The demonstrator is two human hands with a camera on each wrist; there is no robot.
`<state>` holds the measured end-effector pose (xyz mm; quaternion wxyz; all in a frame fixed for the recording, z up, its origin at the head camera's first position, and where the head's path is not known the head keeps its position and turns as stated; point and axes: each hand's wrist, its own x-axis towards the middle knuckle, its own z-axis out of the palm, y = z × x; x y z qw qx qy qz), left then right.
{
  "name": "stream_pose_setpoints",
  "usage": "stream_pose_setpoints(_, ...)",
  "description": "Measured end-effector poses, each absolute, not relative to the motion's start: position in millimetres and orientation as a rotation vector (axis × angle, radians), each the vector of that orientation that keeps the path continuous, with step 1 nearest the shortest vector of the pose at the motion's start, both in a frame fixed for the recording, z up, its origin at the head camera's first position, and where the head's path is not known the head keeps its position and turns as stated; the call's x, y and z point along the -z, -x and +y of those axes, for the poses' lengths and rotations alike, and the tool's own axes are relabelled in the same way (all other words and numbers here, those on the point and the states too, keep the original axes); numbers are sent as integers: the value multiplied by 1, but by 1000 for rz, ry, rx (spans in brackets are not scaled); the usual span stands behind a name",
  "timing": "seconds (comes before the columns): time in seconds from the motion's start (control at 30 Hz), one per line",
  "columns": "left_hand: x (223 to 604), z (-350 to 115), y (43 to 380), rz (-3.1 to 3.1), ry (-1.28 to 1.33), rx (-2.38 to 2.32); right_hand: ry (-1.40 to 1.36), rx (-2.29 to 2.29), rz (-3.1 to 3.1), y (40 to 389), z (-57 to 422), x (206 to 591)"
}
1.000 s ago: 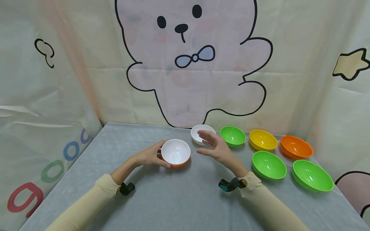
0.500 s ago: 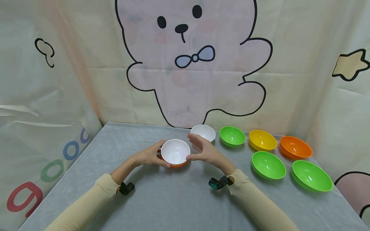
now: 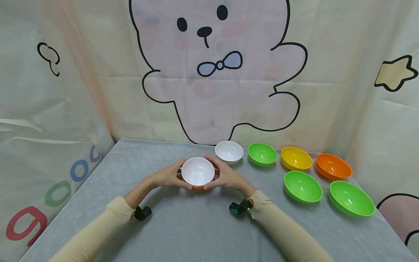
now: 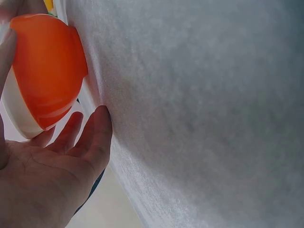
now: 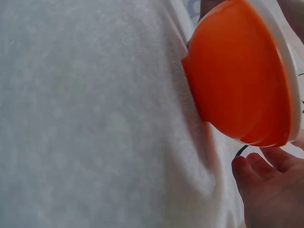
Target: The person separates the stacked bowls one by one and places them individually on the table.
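Observation:
A white bowl point(image 3: 198, 171) sits nested inside an orange bowl point(image 4: 50, 64), its pale rim standing above the orange wall. Around the left side of this stack curves my left hand point(image 3: 168, 176), thumb at the front and fingers behind. My right hand point(image 3: 226, 175) holds the opposite side in the same way, its thumb near the left thumb. In the right wrist view the orange bowl point(image 5: 237, 76) stands with its foot at the grey cloth, and the right fingertips point(image 5: 244, 164) are close under its side. Some fingers are hidden behind the bowls.
Behind the right hand stands another white bowl point(image 3: 229, 151). Along the back right follow a small green bowl point(image 3: 262, 154), a yellow bowl point(image 3: 296, 158) and an orange one. Two larger green bowls stand before them. A grey cloth point(image 3: 196, 233) covers the table; printed curtains enclose it.
My right hand has moved left from above the table to the right side of the stacked bowls and closed around it. The left hand and the stack have stayed in place.

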<state>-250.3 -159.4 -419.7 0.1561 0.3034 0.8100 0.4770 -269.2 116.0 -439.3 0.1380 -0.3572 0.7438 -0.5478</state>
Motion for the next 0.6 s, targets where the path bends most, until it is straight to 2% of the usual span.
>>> stream_pose_setpoints(0.6, 422, -160, 252, 2254, -898, -1418, 1038, 1558, 2304, 269, 105, 443)
